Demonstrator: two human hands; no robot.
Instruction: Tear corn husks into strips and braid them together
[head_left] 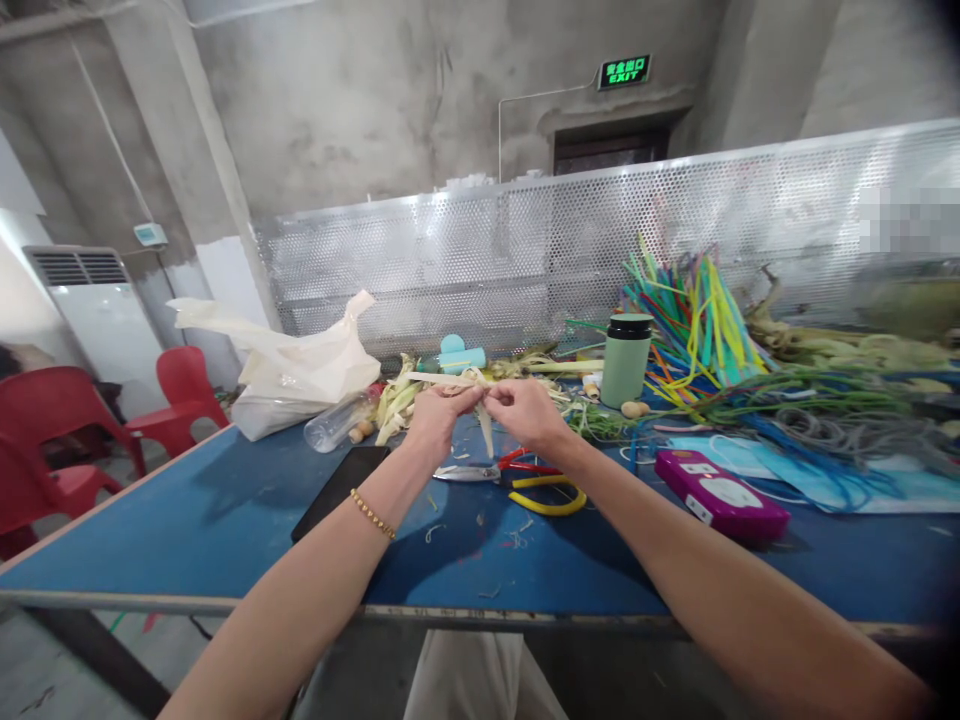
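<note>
Both my hands are raised over the blue table and pinch pale dried leaf strips between them. My left hand, with a bead bracelet on its wrist, grips the strips from the left. My right hand pinches them from the right, and one strip end hangs down between the hands. Below the hands lie scissors and yellow-handled pliers.
A black phone lies at the left, a magenta box at the right. Behind stand a green flask, a clear bottle, a white bag, coloured strips and a leaf pile. Red chairs stand left.
</note>
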